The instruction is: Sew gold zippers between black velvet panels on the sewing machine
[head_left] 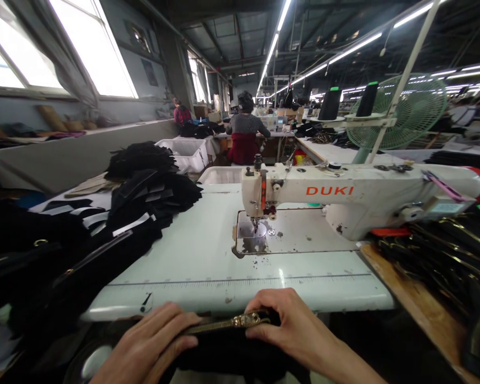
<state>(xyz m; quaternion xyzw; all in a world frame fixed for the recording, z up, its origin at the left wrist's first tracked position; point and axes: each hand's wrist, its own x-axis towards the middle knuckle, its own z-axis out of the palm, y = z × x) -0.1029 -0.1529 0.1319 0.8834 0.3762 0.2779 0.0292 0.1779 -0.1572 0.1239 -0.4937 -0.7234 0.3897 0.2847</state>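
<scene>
Grip: left hand [156,337] and right hand [290,322] pinching gold-toothed metal zipper [214,326] on black fabric [232,354]
Zipper: best kept straight, evenly taut

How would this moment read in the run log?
left hand: holding zipper | right hand: pinching zipper beside slider | zipper: at table's near edge | sewing machine: beyond hands

Zip [235,321] is shiny mtl, cloth [228,354] matt, tabletop [196,242] smooth/glossy.
</scene>
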